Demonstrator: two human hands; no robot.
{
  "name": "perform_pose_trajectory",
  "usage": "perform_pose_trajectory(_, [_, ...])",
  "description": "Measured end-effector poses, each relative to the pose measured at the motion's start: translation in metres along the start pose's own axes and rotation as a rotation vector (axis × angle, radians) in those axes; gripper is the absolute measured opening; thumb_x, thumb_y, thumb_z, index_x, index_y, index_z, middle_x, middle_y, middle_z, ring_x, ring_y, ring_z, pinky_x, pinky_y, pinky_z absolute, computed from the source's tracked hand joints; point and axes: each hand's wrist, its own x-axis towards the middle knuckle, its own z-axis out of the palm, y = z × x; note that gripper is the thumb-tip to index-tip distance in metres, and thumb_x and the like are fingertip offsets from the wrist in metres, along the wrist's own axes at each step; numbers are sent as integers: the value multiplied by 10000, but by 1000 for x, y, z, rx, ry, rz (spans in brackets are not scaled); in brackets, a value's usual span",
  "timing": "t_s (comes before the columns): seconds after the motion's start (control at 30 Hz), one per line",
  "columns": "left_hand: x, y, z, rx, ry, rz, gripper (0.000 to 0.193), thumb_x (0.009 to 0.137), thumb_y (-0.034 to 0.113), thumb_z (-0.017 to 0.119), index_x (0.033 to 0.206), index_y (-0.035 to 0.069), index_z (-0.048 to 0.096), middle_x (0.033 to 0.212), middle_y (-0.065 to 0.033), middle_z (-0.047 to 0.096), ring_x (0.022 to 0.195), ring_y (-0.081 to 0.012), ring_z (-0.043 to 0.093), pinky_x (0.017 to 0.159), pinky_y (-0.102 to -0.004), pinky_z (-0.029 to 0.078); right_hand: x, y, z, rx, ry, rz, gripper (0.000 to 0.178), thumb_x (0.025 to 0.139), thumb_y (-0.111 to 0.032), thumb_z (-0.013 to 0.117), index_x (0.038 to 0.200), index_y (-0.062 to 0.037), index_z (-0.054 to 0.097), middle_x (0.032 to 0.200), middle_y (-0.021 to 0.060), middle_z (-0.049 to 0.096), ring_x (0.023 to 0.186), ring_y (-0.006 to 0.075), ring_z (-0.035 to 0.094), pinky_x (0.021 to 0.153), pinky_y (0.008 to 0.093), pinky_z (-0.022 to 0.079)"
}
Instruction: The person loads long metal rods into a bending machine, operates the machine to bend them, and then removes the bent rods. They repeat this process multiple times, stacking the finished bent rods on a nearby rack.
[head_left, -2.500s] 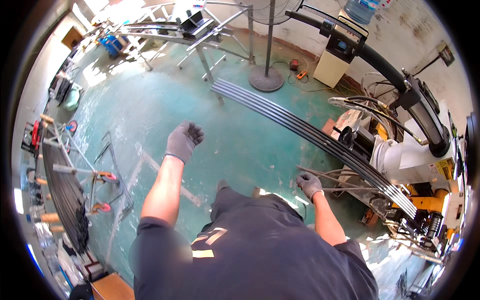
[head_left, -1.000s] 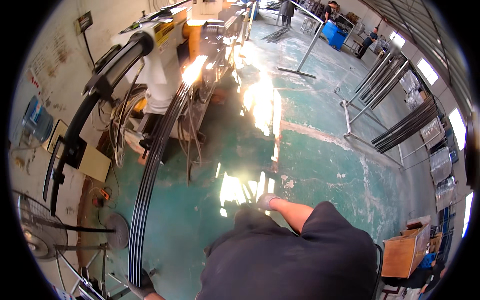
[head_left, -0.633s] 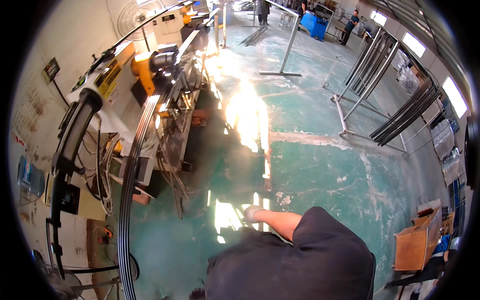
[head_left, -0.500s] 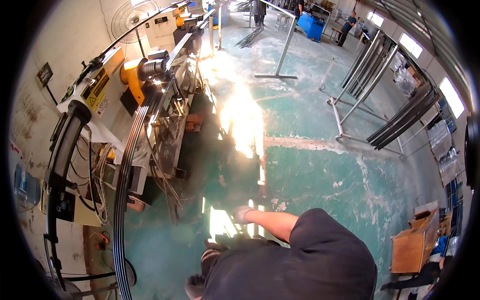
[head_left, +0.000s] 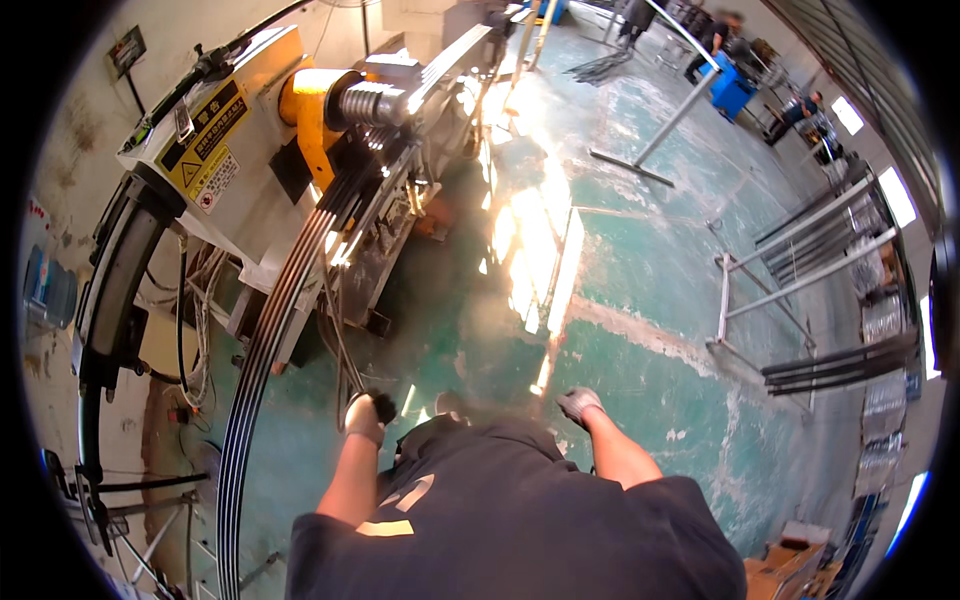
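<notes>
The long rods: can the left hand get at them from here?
Probably yes: the left hand is a short way right of the rods. Thin brown strips lie close by the hand and might get in the way, but the gap below them looks free.

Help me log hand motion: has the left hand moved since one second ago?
Yes: judged against the orange-and-white machine, the left hand has moved nearer, from the near end of the long metal bars to their right.

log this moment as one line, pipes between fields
left hand: gloved, apart from long dark rods, grip unclear | right hand: gloved, over green floor, grip unclear | rods: run toward orange machine part
</notes>
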Motion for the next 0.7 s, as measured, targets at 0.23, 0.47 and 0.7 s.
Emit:
perform_pose_trajectory(0.23, [-31,24,223,565,3,116,173,1017,175,670,1096,24,695,886,-96,722,700,-231,708,647,-360,599,52,67,-17,467,-183,412,361,974,-333,659,921,10,760,792,122,740,642,241,687,598,413,548])
perform_pose_trajectory(0.47, [49,14,241,377,400,156,153,1007,176,640,1054,40,692,793,-84,692,609,-196,669,537,-337,551,265,100,-66,-433,-67,-428,446,971,-431,592,975,-40,806,925,161,799,825,247,776,734,398,599])
perform_pose_trajectory(0.7, [36,21,373,309,393,254,194,1002,168,606,902,22,684,772,-78,665,614,-135,628,524,-300,508,375,-125,-289,-7,-145,-51,384,964,-393,604,845,-56,743,754,77,736,638,193,672,638,384,543])
